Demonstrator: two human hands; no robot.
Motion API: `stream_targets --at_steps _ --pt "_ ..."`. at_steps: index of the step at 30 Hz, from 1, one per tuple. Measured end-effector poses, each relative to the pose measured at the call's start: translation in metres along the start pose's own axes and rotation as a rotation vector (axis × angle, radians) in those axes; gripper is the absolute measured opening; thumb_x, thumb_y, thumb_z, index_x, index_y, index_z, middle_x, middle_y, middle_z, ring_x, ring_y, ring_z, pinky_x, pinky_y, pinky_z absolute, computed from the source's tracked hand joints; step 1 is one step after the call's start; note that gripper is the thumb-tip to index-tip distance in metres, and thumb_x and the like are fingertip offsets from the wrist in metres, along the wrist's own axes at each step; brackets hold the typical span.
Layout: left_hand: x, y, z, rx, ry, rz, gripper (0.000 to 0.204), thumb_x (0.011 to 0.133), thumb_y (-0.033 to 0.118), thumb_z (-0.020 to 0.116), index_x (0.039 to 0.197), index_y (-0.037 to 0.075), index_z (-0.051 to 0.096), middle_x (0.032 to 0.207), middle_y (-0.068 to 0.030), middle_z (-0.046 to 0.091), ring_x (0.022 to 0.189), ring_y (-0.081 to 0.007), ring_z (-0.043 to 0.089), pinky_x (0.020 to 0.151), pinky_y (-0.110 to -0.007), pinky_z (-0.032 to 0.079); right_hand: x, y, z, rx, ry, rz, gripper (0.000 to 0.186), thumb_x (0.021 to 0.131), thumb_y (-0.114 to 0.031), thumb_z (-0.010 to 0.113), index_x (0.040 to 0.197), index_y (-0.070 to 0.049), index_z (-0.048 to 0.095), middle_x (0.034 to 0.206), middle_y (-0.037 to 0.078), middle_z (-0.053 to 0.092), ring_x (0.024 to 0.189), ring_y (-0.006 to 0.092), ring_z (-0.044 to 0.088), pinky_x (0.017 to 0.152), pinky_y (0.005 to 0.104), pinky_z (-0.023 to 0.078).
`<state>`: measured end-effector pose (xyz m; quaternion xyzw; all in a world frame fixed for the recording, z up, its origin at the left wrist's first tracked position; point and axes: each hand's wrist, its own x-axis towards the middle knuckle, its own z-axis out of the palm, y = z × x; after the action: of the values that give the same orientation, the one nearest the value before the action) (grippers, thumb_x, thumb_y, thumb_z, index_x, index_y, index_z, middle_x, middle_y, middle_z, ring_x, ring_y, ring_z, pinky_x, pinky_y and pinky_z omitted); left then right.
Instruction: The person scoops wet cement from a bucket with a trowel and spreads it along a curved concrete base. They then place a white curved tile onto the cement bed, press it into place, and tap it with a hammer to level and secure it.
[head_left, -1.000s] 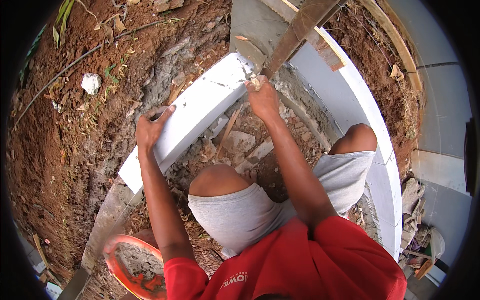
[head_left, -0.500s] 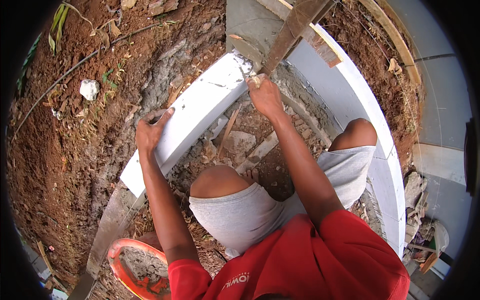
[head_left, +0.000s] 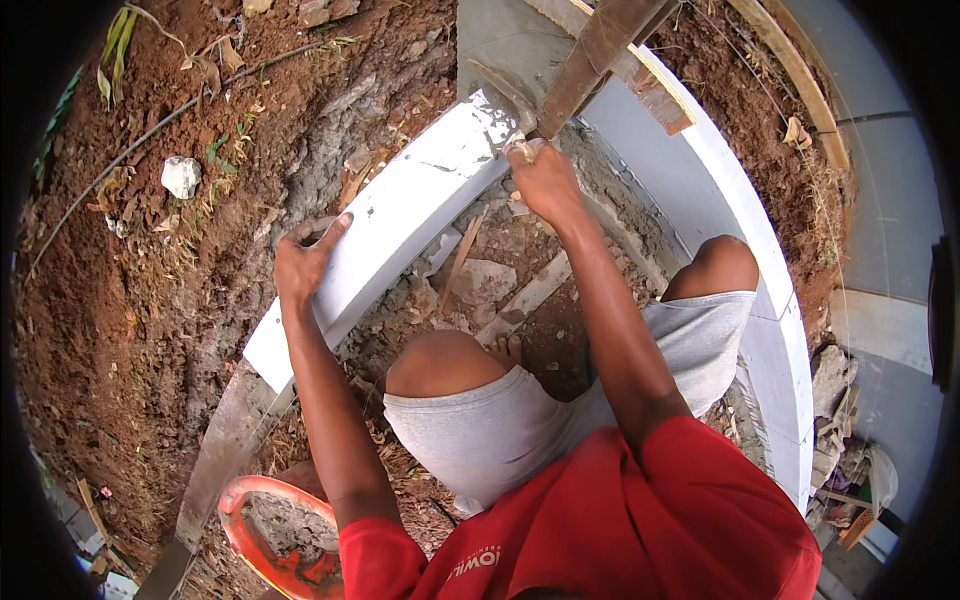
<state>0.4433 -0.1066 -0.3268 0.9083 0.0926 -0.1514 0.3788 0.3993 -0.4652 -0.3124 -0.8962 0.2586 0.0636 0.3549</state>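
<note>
A long white block (head_left: 395, 200) lies slantwise on edge-like footing, its far end smeared with grey mortar. Against its outer long side rests my left hand (head_left: 305, 262), thumb stretched over the top and apart from the fingers. My right hand (head_left: 545, 180) is closed on the handle of a trowel at the block's far end. The grey, mortar-coated trowel blade (head_left: 508, 92) points away, between the block and a brown upright post (head_left: 590, 70). My right fingers hide most of the handle.
A curved white block wall (head_left: 775, 260) runs along my right. Broken stones and a wood strip (head_left: 462, 258) lie between the walls. An orange bucket (head_left: 240, 530) with mortar stands at lower left. Reddish soil (head_left: 130, 330) rises on the left, with a white stone (head_left: 181, 177).
My right hand and the trowel have shifted slightly along the mortar at the block's far end. More grey mortar smears show there. The left hand stays against the block.
</note>
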Motion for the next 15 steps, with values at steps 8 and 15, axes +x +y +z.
stream_targets --at_steps 8,15 --pt "-0.002 -0.011 0.002 0.071 0.048 0.019 0.073 0.074 0.072 0.085 0.116 0.012 0.084 0.104 -0.0127 0.081 0.1 -0.0279 0.076 0.101 -0.042 0.054 -0.007 0.004 0.01 0.026 0.061 -0.048 0.059 0.104 -0.043 0.056 0.115 0.014 0.067 0.104 0.039 0.071 0.105 0.0516 0.071 0.098 0.0542 0.053" --pt "0.001 -0.003 0.003 0.012 0.015 0.028 0.066 0.079 0.068 0.084 0.116 0.013 0.084 0.102 -0.0107 0.082 0.095 -0.0238 0.076 0.095 -0.037 0.055 0.003 0.006 0.011 -0.01 0.013 -0.039 0.058 0.106 -0.043 0.055 0.121 0.012 0.065 0.109 0.037 0.072 0.107 0.0509 0.07 0.098 0.0546 0.052"
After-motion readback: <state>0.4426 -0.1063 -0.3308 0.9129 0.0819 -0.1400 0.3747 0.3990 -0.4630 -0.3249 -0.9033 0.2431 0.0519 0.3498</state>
